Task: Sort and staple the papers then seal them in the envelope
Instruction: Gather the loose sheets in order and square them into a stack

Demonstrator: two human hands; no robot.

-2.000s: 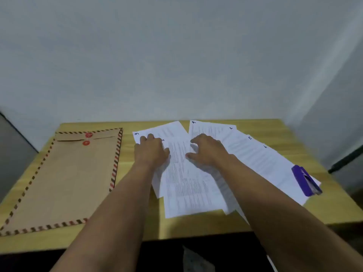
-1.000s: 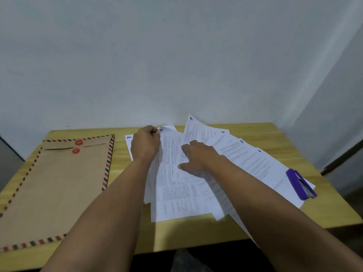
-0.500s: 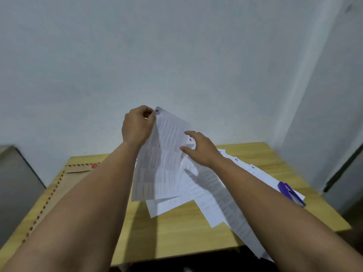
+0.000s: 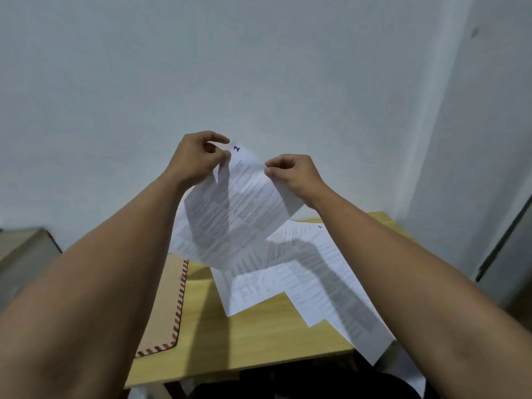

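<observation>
A printed sheet [image 4: 233,208] with a handwritten number at its top corner hangs in the air above the table. My left hand [image 4: 195,159] pinches its top left corner. My right hand [image 4: 293,174] pinches its top right edge. Several more printed sheets [image 4: 302,272] lie fanned out on the wooden table [image 4: 247,341] below, some hanging over the front edge. The brown envelope [image 4: 169,298] with a striped border lies at the left, mostly hidden by my left forearm. The stapler is hidden from view.
A pale wall rises right behind the table. A grey surface [image 4: 20,249] stands at the far left. A dark vertical strip [image 4: 503,237] runs along the wall at the right.
Both hands have risen from the spread papers, lifting one sheet high off the table. My right hand moved from the pile to the sheet's right edge. The view tilted upward.
</observation>
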